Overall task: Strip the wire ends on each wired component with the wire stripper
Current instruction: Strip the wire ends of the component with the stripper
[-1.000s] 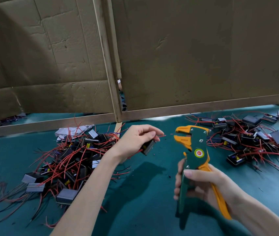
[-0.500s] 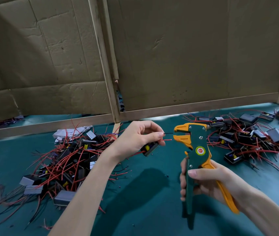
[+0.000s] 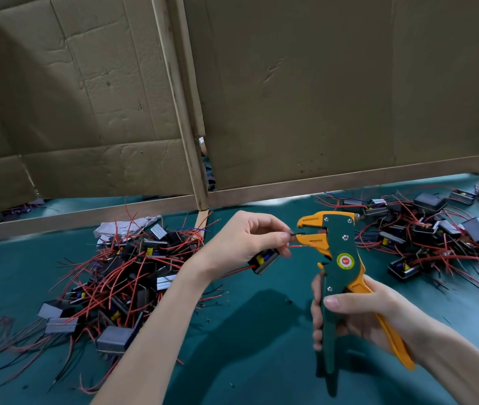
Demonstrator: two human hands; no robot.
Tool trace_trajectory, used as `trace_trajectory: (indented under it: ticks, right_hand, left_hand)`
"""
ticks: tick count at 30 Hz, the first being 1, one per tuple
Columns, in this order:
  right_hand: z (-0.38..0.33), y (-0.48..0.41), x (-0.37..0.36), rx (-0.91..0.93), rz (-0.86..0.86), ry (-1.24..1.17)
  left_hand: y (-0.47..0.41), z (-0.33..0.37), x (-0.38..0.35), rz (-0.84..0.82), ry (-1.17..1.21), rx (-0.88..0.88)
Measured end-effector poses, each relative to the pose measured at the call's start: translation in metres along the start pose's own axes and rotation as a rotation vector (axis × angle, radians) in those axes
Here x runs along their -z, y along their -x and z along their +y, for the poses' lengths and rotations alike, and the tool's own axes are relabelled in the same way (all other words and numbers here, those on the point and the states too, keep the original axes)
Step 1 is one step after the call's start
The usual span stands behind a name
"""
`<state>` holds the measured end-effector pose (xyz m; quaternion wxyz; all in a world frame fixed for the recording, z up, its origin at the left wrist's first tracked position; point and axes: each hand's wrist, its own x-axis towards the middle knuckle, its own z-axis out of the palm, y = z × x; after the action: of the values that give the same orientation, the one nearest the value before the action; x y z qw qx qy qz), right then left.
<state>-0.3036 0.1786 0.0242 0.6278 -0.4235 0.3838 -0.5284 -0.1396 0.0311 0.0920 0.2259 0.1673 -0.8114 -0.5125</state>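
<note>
Head view: wire stripper bears unreadable round label.

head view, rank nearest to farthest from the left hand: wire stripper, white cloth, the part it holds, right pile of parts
1. part, held in the left hand
2. wire stripper, just to its right, gripped by the right hand
3. white cloth, off to the left
4. right pile of parts, far right

A teal table bears a left heap of wired components, a right heap, perhaps a rag.
</note>
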Motion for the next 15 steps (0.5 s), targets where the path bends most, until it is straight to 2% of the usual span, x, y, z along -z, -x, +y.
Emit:
trace_trajectory:
  ticks: [5,12,15]
  right_hand:
    - [-0.001,0.002,-0.005,-0.016,0.037,0.045]
    - [0.007,0.004,-0.027,-0.033,0.225,0.12]
    - [0.015,-0.002,-0.032,-0.07,0.307,0.18]
  left_hand:
    - [0.002,0.001,0.003,-0.027,-0.03,-0.001]
    - [0.006,0.002,0.016,-0.09,-0.038,0.063]
    - [0.004,-0.003,0.016,-0.091,-0.139,0.117]
